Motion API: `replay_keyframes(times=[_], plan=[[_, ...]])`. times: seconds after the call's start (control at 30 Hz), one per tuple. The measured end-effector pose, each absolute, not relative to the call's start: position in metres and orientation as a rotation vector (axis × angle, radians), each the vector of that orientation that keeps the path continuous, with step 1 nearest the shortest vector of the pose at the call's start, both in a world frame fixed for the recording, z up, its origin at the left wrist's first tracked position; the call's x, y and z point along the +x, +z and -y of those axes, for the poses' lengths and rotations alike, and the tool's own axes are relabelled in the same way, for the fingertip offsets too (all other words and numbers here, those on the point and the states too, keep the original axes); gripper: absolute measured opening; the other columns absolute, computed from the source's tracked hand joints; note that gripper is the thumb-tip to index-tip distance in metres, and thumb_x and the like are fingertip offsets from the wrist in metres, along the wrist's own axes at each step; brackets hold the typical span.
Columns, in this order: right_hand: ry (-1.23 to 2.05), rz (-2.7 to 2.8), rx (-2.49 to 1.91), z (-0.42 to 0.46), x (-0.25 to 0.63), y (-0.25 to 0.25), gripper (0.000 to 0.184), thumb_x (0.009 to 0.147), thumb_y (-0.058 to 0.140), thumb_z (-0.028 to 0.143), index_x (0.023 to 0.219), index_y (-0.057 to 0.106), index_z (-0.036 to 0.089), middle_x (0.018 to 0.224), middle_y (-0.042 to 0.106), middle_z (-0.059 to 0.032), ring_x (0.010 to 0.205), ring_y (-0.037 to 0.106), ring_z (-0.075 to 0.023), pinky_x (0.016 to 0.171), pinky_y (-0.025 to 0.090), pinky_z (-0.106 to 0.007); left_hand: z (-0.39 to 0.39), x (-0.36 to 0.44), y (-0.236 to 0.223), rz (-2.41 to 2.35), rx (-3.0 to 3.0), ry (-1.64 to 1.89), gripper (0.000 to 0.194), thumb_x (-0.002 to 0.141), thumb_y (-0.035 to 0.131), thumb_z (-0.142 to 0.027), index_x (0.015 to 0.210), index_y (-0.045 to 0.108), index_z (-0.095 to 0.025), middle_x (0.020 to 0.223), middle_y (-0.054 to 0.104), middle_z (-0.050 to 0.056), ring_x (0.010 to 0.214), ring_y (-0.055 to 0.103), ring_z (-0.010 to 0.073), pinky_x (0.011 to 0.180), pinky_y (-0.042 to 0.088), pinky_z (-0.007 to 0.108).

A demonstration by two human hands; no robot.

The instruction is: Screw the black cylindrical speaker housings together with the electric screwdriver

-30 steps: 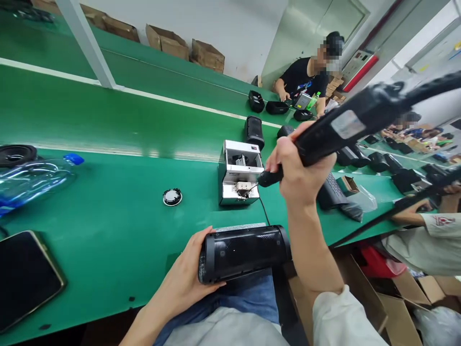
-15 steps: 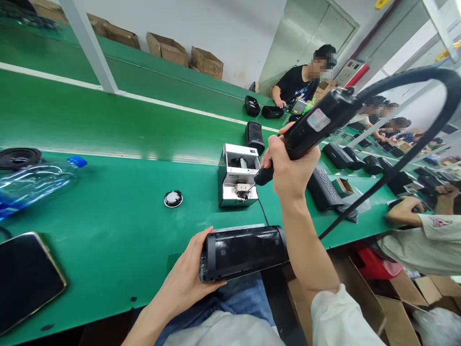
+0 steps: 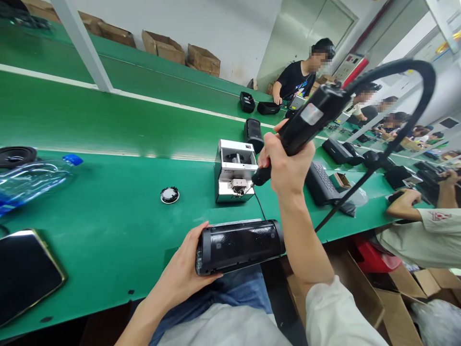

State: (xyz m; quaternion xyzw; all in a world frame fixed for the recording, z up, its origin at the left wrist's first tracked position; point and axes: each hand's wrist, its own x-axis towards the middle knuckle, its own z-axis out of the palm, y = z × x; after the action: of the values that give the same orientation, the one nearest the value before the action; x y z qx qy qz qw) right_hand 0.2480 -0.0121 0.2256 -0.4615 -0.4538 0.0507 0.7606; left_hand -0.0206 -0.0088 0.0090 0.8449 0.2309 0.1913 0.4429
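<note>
My left hand (image 3: 183,264) is closed on the left end of a black speaker (image 3: 243,244), which lies tilted at the table's front edge above my lap. My right hand (image 3: 290,163) is wrapped round a black electric screwdriver (image 3: 306,117) with a thick cable curving off its top. Its thin bit points down and left, at the front outlet of a white and black screw feeder (image 3: 236,166). Whether a screw sits on the bit is too small to tell. Left of the feeder lies a small round speaker part (image 3: 169,194) with a pale centre.
A phone (image 3: 29,276) and a plastic bottle (image 3: 39,180) lie on the left of the green table (image 3: 118,226). More black speaker housings (image 3: 320,185) stand to the right. A co-worker's arm (image 3: 405,206) is at far right, and another person (image 3: 297,79) sits across.
The whole view has shifted slightly, with things now a little higher and further left. Both hands keep their holds, and the screwdriver bit stays at the feeder's outlet.
</note>
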Motion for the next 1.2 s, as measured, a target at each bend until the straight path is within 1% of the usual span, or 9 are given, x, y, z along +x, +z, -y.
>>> replay_keyframes(times=[0.13,0.3,0.4,0.53,0.67,0.83,0.93,1.07,1.2], plan=[[0.114,1.032,-1.021,0.058,0.258,0.242,0.026,0.093,0.081,0.027,0.105,0.059,0.019,0.062,0.045,0.0089,0.045,0.048,-0.0104,0.044,0.046,-0.024,0.009,-0.021,0.008,-0.592,2.106,0.477,0.109,0.087,0.091,-0.032,0.174,0.026,-0.035,0.17,0.056,0.016,0.151,0.067,0.0405,0.124,0.06,0.06],[0.016,0.994,-1.101,0.114,0.271,0.259,0.027,0.087,0.084,0.022,0.102,0.062,0.021,0.062,0.045,0.0079,0.042,0.044,-0.0103,0.04,0.041,-0.024,0.007,-0.022,0.006,-0.618,2.109,0.482,0.106,0.087,0.09,-0.041,0.173,0.03,-0.036,0.166,0.061,0.013,0.145,0.071,0.0396,0.12,0.063,0.058],[0.005,0.995,-1.127,0.128,0.277,0.26,0.026,0.088,0.083,0.021,0.101,0.061,0.022,0.062,0.046,0.0078,0.042,0.044,-0.0112,0.04,0.041,-0.025,0.005,-0.023,0.003,-0.626,2.125,0.468,0.103,0.089,0.089,-0.046,0.173,0.03,-0.036,0.166,0.062,0.011,0.145,0.072,0.0384,0.12,0.064,0.056],[0.048,1.051,-1.095,0.13,0.28,0.254,0.024,0.094,0.082,0.017,0.105,0.061,0.02,0.064,0.048,0.0073,0.044,0.048,-0.0114,0.041,0.045,-0.023,0.003,-0.024,0.0,-0.638,2.135,0.461,0.103,0.089,0.088,-0.049,0.173,0.031,-0.037,0.165,0.063,0.01,0.144,0.073,0.039,0.119,0.065,0.058],[0.08,1.077,-1.104,0.131,0.282,0.238,0.021,0.1,0.076,0.013,0.109,0.058,0.018,0.067,0.049,0.0077,0.046,0.051,-0.0098,0.045,0.05,-0.021,0.008,-0.024,0.0,-0.681,2.095,0.481,0.099,0.09,0.085,-0.051,0.173,0.035,-0.035,0.165,0.063,0.012,0.143,0.073,0.04,0.117,0.066,0.057],[0.182,1.062,-1.166,0.133,0.287,0.214,0.021,0.105,0.075,0.015,0.114,0.056,0.018,0.073,0.052,0.0077,0.051,0.056,-0.0087,0.051,0.055,-0.022,0.016,-0.023,0.003,-0.759,2.08,0.509,0.095,0.09,0.081,-0.054,0.172,0.037,-0.036,0.164,0.064,0.011,0.141,0.074,0.0414,0.122,0.062,0.062],[0.173,1.078,-1.107,0.136,0.29,0.218,0.019,0.105,0.073,0.013,0.113,0.056,0.018,0.072,0.052,0.0075,0.049,0.054,-0.0086,0.05,0.054,-0.022,0.015,-0.024,0.003,-0.749,2.079,0.489,0.097,0.089,0.082,-0.055,0.172,0.036,-0.038,0.164,0.064,0.011,0.142,0.074,0.042,0.123,0.061,0.064],[0.098,1.064,-1.023,0.141,0.293,0.245,0.02,0.098,0.076,0.011,0.111,0.062,0.019,0.067,0.049,0.0065,0.044,0.047,-0.009,0.043,0.047,-0.023,0.012,-0.026,0.001,-0.729,2.057,0.489,0.099,0.089,0.085,-0.05,0.174,0.035,-0.039,0.164,0.065,0.012,0.142,0.073,0.0426,0.121,0.062,0.065],[-0.021,0.995,-0.948,0.13,0.291,0.264,0.019,0.095,0.082,0.019,0.105,0.066,0.021,0.063,0.044,0.006,0.042,0.04,-0.0096,0.04,0.042,-0.026,0.012,-0.028,-0.002,-0.709,2.042,0.49,0.1,0.089,0.087,-0.045,0.175,0.035,-0.038,0.165,0.064,0.013,0.144,0.072,0.0427,0.124,0.059,0.067]])
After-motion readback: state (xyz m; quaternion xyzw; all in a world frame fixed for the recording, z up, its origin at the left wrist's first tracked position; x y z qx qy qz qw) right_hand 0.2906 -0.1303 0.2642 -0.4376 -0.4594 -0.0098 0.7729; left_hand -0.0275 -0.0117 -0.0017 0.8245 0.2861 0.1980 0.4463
